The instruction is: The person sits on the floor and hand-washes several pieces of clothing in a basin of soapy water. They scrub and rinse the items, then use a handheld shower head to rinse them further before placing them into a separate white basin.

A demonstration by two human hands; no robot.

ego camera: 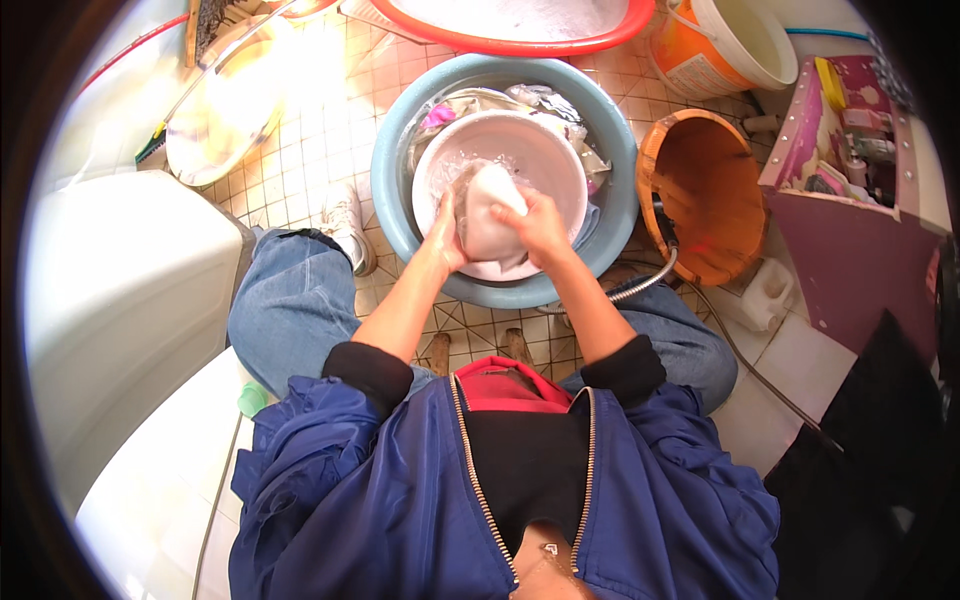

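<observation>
A white cloth [491,217] is bunched inside a pale pink plastic basin [559,139]. My right hand [536,225] grips its right side, the thumb lying across it. My left hand [448,236] is at the basin's left side, its palm turned towards the cloth; whether its fingers close on the fabric is hard to tell. Splashing water shows behind the cloth. The pink basin sits within a larger blue tub [390,172], where wet laundry [487,97] with pink and pale parts lies around the basin's far side.
Beyond the tub stands a red basin [645,22] of suds. To the right are an orange-brown bucket [701,195] with a shower hose [645,286], an orange-and-white bucket [705,56], a plastic jug [765,296] and a purple shelf unit [825,255]. A white bathtub [135,300] borders the left.
</observation>
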